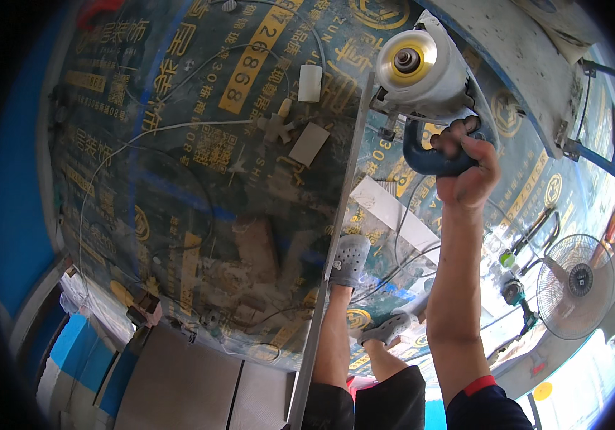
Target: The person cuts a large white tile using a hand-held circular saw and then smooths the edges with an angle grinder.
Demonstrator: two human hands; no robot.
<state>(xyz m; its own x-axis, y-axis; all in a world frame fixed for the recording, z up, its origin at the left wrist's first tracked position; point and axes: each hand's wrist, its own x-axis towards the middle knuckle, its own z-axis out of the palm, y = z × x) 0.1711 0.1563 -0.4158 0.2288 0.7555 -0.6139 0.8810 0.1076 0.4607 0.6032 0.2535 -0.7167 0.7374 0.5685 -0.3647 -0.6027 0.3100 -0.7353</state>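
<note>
My right hand [465, 161] is wrapped round the dark blue loop handle of a power cutter [422, 93]. The cutter has a round whitish housing with a yellow ring and a metal hub at its middle. Its far side and any blade edge are hidden from here. Beside the cutter, a long narrow grey strip [347, 183] runs from its left side toward the lower edge, past my legs. My right forearm comes up from the lower right. My left hand does not show.
Printed dark protective sheeting [200, 172] covers the floor, with cables across it. White offcuts [310, 143] lie left of the strip; a pale plank [393, 215] lies right. A fan [576, 283] and a green power tool [519, 297] are at right. Large grey panels [178, 380] are lower left.
</note>
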